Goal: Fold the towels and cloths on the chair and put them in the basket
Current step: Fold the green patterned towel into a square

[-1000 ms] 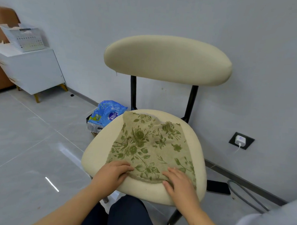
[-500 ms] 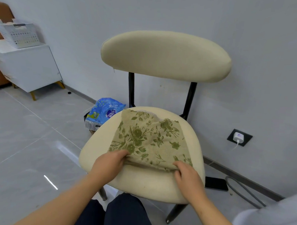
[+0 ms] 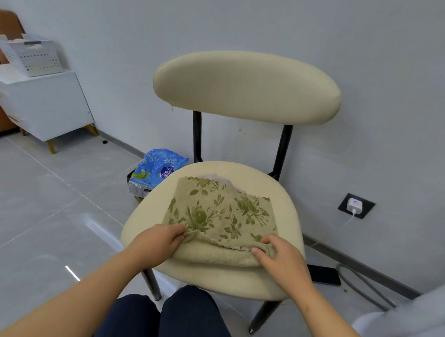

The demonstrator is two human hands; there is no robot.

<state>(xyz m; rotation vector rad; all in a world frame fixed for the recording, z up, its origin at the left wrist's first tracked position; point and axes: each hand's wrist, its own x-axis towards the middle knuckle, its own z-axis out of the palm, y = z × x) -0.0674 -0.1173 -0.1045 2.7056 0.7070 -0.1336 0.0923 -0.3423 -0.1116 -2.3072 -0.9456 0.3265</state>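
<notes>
Folding the towel [image 3: 222, 214] in half looks to be the step in hand: it lies on the seat of the chair [image 3: 211, 277], with its near edge raised off the cushion so that its plain back shows as a soft roll along the front. The left hand [image 3: 159, 242] pinches the near left corner, fingers curled together on the hem. The right hand [image 3: 281, 260] pinches the near right corner, thumb and fingers closed on the cloth. To do this well, I judge that both corners should travel away together at the same height and land on the 2 far corners, so the edges line up. The far edge looks wavy and humped, so it may need flattening once the fold is laid. A paler cloth [image 3: 216, 177] peeks out from under that far edge, and sliding the towel could drag it along, so lifting is safer. The fabric looks thick and likely to spring open unless pressed along the crease. The white basket [image 3: 32, 55] sits well apart on a cabinet [image 3: 48, 104] at the far left, and a blue packet [image 3: 157, 170] lies just beside the chair
</notes>
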